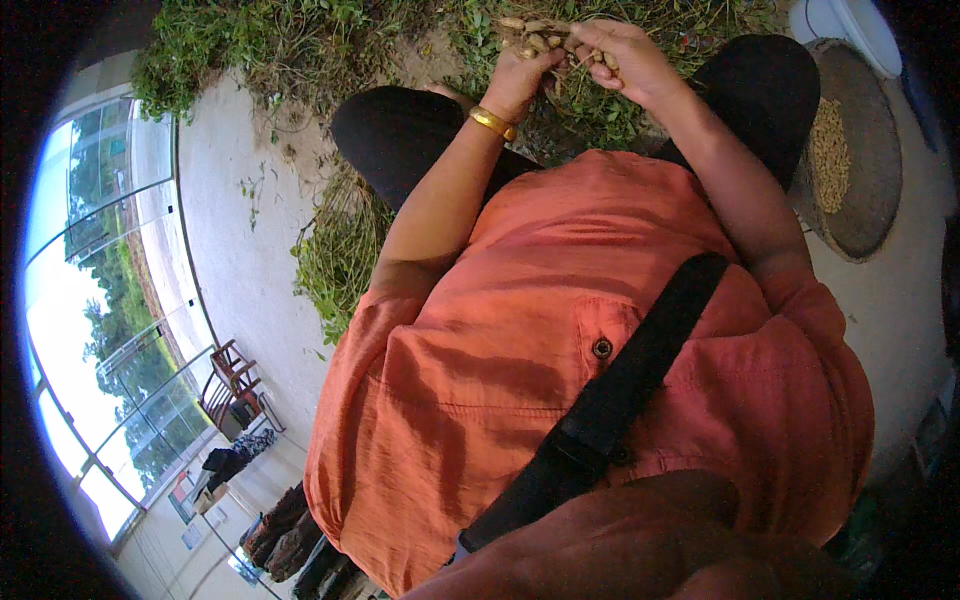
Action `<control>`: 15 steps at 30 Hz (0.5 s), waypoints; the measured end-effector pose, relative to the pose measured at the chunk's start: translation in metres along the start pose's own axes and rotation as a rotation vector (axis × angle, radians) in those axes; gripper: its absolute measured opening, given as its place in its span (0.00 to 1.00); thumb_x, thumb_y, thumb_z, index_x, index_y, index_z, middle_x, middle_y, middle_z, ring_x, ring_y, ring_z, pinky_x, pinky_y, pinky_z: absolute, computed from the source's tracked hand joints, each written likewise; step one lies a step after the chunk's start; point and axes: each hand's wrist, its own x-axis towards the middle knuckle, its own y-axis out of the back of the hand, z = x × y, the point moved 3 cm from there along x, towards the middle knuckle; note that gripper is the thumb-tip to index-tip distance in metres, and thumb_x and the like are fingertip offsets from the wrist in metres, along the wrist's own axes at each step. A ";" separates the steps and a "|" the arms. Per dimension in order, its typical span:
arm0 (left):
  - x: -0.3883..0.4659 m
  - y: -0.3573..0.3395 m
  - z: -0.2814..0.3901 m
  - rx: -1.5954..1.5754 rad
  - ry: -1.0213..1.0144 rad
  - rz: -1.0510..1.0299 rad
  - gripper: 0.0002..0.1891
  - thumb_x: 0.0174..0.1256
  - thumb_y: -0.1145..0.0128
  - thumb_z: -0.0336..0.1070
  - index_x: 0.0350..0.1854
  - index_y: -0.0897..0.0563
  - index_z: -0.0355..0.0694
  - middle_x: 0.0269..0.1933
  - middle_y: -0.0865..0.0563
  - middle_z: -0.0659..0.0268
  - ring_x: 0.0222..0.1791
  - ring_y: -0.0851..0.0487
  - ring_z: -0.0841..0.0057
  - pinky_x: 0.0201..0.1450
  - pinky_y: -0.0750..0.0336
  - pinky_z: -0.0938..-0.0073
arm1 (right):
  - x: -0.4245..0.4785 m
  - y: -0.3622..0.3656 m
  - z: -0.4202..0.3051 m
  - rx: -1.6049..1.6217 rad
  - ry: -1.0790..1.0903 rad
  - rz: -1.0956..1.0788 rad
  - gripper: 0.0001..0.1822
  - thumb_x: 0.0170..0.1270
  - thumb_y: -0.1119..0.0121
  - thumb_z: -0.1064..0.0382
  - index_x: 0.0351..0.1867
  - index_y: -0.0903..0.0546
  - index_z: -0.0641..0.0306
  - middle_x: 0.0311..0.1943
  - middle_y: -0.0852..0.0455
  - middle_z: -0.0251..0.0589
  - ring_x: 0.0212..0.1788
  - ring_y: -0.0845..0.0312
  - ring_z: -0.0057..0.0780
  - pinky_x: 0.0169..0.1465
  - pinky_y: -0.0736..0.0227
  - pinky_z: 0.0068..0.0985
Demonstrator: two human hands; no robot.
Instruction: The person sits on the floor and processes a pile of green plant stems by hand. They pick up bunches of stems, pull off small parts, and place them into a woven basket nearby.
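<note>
My left hand (pixel 517 81), with a gold bangle (pixel 493 124) at its wrist, is closed around a cluster of peanuts in their shells (pixel 535 39). Beside it my right hand (pixel 634 60) has its fingers bent around a few more peanut pods (pixel 606 59). The two hands are close together over the uprooted peanut plants (pixel 600 116), between my bent knees. Leafy stems lie below and beyond both hands. Fingers partly hide the pods, and the roots and stems around them are hard to tell apart.
A wide round basket (pixel 874 165) with shelled-in peanuts (pixel 829 154) stands beside my right knee, near a white bucket (pixel 855 30). More peanut plants (pixel 217 45) are heaped at the far left, and a bundle of stems (pixel 345 240) lies by my left thigh. A wooden chair (pixel 232 382) stands by the windows.
</note>
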 end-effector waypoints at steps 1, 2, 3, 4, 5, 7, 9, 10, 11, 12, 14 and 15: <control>0.000 -0.002 -0.001 0.050 -0.049 -0.019 0.14 0.59 0.42 0.30 0.48 0.23 0.37 0.41 0.17 0.68 0.40 0.20 0.79 0.43 0.25 0.76 | -0.001 -0.004 0.000 -0.135 -0.004 0.021 0.13 0.64 0.42 0.54 0.34 0.22 0.63 0.22 0.27 0.30 0.16 0.39 0.11 0.15 0.51 0.13; 0.000 -0.004 -0.003 0.099 -0.098 -0.037 0.15 0.59 0.42 0.30 0.49 0.23 0.37 0.42 0.17 0.68 0.41 0.20 0.80 0.44 0.25 0.76 | -0.002 -0.006 0.000 -0.270 -0.008 0.042 0.14 0.65 0.42 0.52 0.33 0.22 0.62 0.20 0.28 0.28 0.15 0.41 0.09 0.14 0.53 0.12; -0.001 -0.008 -0.001 0.149 -0.146 -0.058 0.15 0.59 0.42 0.30 0.49 0.23 0.36 0.43 0.17 0.68 0.41 0.21 0.80 0.45 0.25 0.77 | -0.001 -0.006 0.000 -0.363 -0.002 0.070 0.14 0.64 0.41 0.53 0.33 0.22 0.62 0.19 0.30 0.27 0.14 0.42 0.09 0.14 0.54 0.12; -0.002 -0.009 -0.002 0.168 -0.112 -0.070 0.16 0.60 0.41 0.31 0.50 0.24 0.36 0.43 0.17 0.68 0.42 0.21 0.80 0.46 0.26 0.77 | 0.001 -0.005 0.002 -0.456 0.005 0.097 0.13 0.64 0.41 0.53 0.32 0.22 0.61 0.17 0.31 0.26 0.13 0.43 0.08 0.13 0.55 0.13; -0.005 -0.011 -0.003 0.187 -0.078 -0.082 0.16 0.60 0.41 0.32 0.50 0.24 0.36 0.44 0.18 0.68 0.43 0.21 0.80 0.47 0.26 0.77 | 0.003 -0.003 0.004 -0.549 0.011 0.125 0.12 0.63 0.40 0.54 0.32 0.22 0.61 0.16 0.32 0.25 0.12 0.45 0.08 0.13 0.57 0.13; -0.010 -0.014 -0.001 0.225 -0.010 -0.106 0.17 0.60 0.40 0.34 0.52 0.24 0.36 0.45 0.18 0.69 0.44 0.22 0.81 0.49 0.28 0.77 | 0.006 0.005 0.009 -0.485 -0.022 0.108 0.14 0.59 0.36 0.52 0.32 0.21 0.60 0.14 0.33 0.24 0.12 0.46 0.10 0.14 0.53 0.15; -0.009 -0.012 -0.004 0.283 -0.017 -0.171 0.17 0.62 0.42 0.35 0.52 0.24 0.36 0.46 0.18 0.69 0.45 0.22 0.81 0.50 0.28 0.77 | 0.009 0.010 0.013 -0.463 -0.064 0.099 0.12 0.59 0.37 0.54 0.30 0.22 0.61 0.15 0.32 0.25 0.12 0.46 0.10 0.13 0.53 0.15; -0.009 -0.011 -0.004 0.312 -0.021 -0.202 0.16 0.63 0.42 0.36 0.51 0.24 0.36 0.46 0.18 0.69 0.45 0.22 0.81 0.50 0.29 0.77 | 0.010 0.011 0.013 -0.416 -0.066 0.068 0.11 0.59 0.37 0.56 0.30 0.22 0.61 0.15 0.32 0.25 0.12 0.47 0.10 0.14 0.54 0.14; -0.009 -0.010 -0.004 0.255 -0.052 -0.176 0.16 0.64 0.43 0.37 0.52 0.24 0.37 0.47 0.19 0.69 0.46 0.23 0.81 0.50 0.29 0.77 | 0.010 0.013 0.013 -0.368 -0.067 0.037 0.10 0.59 0.37 0.57 0.31 0.22 0.60 0.16 0.31 0.25 0.12 0.47 0.10 0.14 0.55 0.14; -0.010 -0.014 -0.001 0.195 -0.083 -0.150 0.16 0.65 0.44 0.38 0.52 0.23 0.37 0.48 0.19 0.69 0.46 0.23 0.81 0.50 0.29 0.77 | 0.009 0.014 0.011 -0.321 -0.070 0.008 0.09 0.59 0.37 0.59 0.31 0.22 0.60 0.17 0.31 0.26 0.12 0.47 0.09 0.14 0.55 0.14; -0.010 -0.017 0.001 0.113 -0.091 -0.129 0.16 0.66 0.46 0.38 0.52 0.23 0.37 0.50 0.20 0.68 0.48 0.24 0.80 0.50 0.29 0.76 | 0.006 0.017 0.008 -0.208 -0.046 -0.031 0.09 0.59 0.37 0.60 0.35 0.22 0.61 0.20 0.29 0.27 0.12 0.46 0.09 0.14 0.56 0.13; -0.010 -0.016 0.001 0.091 -0.069 -0.135 0.16 0.67 0.47 0.38 0.53 0.23 0.37 0.52 0.20 0.67 0.49 0.24 0.79 0.51 0.29 0.76 | 0.004 0.017 0.006 -0.150 -0.032 -0.050 0.09 0.59 0.37 0.61 0.36 0.22 0.61 0.21 0.28 0.27 0.13 0.46 0.08 0.14 0.56 0.13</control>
